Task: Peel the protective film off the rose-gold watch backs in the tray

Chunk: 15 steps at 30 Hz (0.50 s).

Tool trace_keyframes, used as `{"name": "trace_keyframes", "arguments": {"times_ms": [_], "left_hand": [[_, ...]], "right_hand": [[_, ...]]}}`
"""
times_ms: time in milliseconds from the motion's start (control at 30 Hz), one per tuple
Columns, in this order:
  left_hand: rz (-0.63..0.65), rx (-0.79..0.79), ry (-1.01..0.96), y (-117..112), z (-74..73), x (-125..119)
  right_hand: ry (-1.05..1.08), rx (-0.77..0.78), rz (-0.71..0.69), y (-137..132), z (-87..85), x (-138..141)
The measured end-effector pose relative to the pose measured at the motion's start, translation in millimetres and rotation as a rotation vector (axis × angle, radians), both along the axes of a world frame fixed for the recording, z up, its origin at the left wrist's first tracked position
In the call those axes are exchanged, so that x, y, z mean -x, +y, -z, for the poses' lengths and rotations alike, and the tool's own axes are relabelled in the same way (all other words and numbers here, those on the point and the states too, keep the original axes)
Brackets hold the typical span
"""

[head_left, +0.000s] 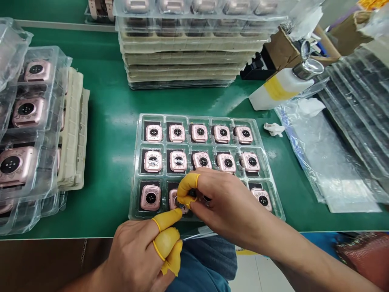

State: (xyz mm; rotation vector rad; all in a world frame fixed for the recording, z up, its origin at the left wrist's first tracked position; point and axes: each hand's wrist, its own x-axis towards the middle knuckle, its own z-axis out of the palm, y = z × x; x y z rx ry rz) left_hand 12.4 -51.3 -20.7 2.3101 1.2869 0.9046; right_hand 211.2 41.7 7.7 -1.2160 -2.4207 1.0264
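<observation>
Green tabletop (103, 134) is spreading under a clear tray (136, 170). One pink watch (173, 198) is sitting in the near row, second from the left, back side up. It is lying right under the right hand's (223, 192) fingertips, on their left; that hand is being the nearer one. Its finger and thumb are pressing together, but I'm not telling what's between them. Nearly square, the watch is showing no clear long side. Closer to the person, the left hand (146, 251) is curling and pinching some clear film (200, 232).
</observation>
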Motion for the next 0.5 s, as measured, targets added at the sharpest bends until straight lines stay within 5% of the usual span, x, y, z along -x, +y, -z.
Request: {"name": "trace_keyframes", "arguments": {"times_ms": [500], "left_hand": [[-0.042,-0.021,0.085,-5.2,2.8,-5.1]], "right_hand": [[0.044,-0.137,-0.042,-6.5,4.5,-6.3]]}}
